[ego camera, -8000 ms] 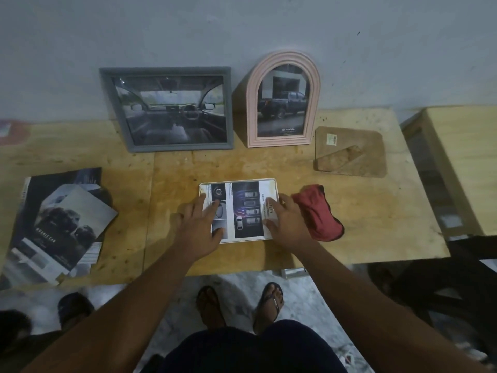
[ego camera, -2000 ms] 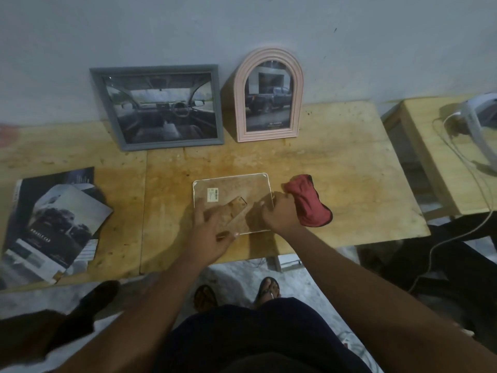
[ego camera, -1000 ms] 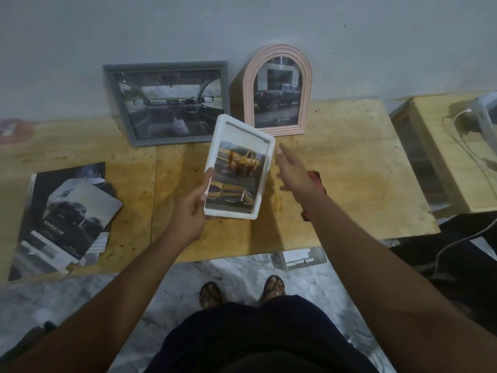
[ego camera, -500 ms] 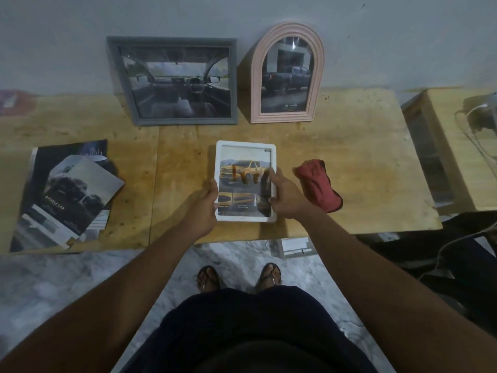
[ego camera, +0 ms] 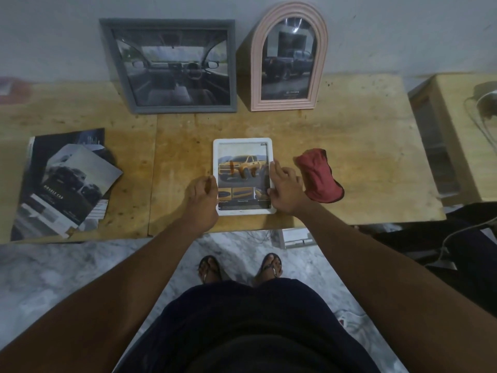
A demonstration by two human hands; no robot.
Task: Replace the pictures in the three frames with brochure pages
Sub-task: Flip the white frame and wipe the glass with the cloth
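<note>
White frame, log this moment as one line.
white frame: face up, truck page in | right hand: grips right edge | left hand: at left edge, grip unclear

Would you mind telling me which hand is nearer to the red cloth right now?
Right. The right hand grips the right edge of the white frame, just beside the red cloth; the left hand is at the frame's left edge, farther off.

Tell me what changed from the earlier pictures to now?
The white frame, face down before with its back open, got its backing board put on, then was lifted by the left hand and turned over. Now it faces up, showing a yellow truck, with the right hand gripping its right edge. The grey frame, pink frame, brochures and red cloth stayed put.
</note>
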